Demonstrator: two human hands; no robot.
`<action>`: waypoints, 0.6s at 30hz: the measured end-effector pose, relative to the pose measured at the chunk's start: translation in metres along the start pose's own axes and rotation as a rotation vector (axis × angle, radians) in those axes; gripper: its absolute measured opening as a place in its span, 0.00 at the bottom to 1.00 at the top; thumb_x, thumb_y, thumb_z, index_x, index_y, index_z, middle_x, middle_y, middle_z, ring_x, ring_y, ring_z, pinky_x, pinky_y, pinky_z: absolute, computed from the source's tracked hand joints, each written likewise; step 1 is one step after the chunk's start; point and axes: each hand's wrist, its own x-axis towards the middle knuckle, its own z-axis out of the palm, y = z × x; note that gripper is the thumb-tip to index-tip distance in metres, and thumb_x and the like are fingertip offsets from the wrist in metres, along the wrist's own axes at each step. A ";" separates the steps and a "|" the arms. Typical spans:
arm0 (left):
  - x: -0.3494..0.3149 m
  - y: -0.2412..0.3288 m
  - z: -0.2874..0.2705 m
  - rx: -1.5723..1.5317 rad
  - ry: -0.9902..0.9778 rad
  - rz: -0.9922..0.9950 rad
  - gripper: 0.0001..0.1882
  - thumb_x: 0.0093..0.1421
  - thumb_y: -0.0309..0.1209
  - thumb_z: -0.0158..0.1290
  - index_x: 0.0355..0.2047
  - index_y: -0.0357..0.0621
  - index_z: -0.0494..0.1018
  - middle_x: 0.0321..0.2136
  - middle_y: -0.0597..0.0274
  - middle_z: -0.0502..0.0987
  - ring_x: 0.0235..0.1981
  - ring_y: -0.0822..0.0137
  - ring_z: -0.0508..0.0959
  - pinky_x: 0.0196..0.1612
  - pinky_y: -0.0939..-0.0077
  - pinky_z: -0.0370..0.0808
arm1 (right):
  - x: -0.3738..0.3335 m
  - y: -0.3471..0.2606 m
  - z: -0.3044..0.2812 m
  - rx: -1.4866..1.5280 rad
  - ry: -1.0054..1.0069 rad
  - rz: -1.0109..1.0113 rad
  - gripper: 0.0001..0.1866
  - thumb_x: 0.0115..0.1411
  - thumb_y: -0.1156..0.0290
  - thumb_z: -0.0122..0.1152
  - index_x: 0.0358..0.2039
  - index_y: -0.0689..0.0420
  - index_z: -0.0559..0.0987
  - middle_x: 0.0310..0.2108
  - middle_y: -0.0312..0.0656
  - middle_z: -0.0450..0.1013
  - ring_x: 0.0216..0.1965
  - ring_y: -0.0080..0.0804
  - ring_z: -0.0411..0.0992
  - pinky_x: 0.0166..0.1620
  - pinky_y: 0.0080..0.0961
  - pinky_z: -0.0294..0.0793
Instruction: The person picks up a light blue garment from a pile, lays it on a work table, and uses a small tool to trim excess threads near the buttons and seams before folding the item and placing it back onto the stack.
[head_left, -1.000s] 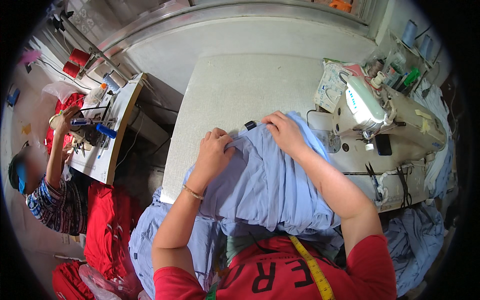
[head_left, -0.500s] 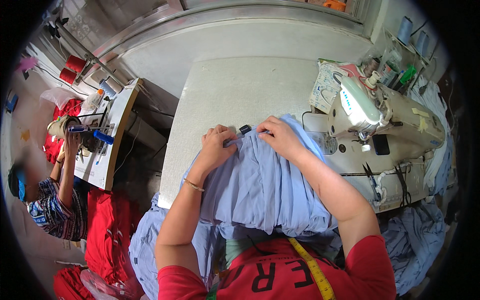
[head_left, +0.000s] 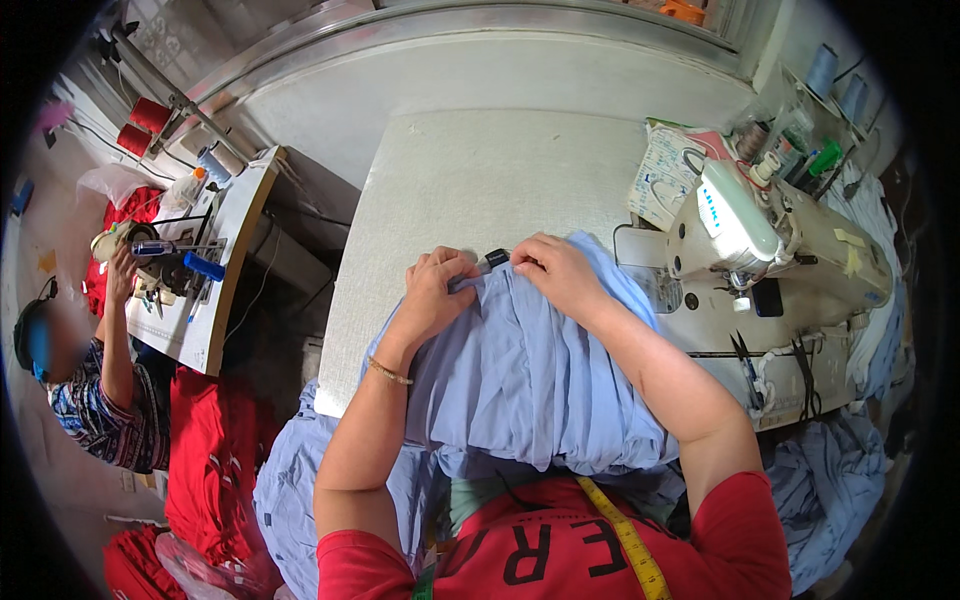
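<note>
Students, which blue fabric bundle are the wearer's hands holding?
The blue cloth on the tabletop: the left hand and right hand pinch its far edge beside a dark label. No hand holds the lower-left heap or lower-right heap.

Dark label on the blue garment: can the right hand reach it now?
Probably yes: the right hand grips the blue garment close beside the dark label, with nothing visible between them.

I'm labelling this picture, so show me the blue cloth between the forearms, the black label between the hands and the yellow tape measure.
Blue cloth (head_left: pixel 530 380): head view, middle of its folds.
Black label (head_left: pixel 497 258): head view, its middle.
Yellow tape measure (head_left: pixel 627 538): head view, midway along its visible length.
</note>
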 end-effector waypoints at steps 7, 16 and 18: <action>-0.001 -0.001 -0.002 -0.038 0.001 -0.002 0.15 0.45 0.24 0.55 0.37 0.43 0.76 0.43 0.61 0.71 0.48 0.60 0.67 0.56 0.65 0.60 | -0.001 0.001 0.003 -0.079 0.010 -0.070 0.05 0.54 0.72 0.55 0.30 0.57 0.77 0.32 0.40 0.71 0.38 0.41 0.70 0.41 0.33 0.69; -0.002 0.002 -0.007 -0.068 -0.030 0.111 0.17 0.46 0.29 0.58 0.39 0.46 0.75 0.48 0.61 0.70 0.54 0.59 0.65 0.59 0.64 0.55 | -0.002 0.000 0.002 -0.125 0.012 -0.109 0.05 0.54 0.72 0.55 0.30 0.57 0.77 0.32 0.41 0.71 0.38 0.41 0.69 0.43 0.34 0.68; -0.004 0.003 -0.001 0.044 0.018 0.183 0.18 0.46 0.31 0.60 0.39 0.46 0.75 0.48 0.61 0.69 0.54 0.59 0.65 0.60 0.63 0.54 | -0.002 0.001 0.003 -0.122 0.020 -0.121 0.05 0.54 0.72 0.55 0.30 0.57 0.77 0.32 0.41 0.71 0.38 0.41 0.69 0.42 0.34 0.68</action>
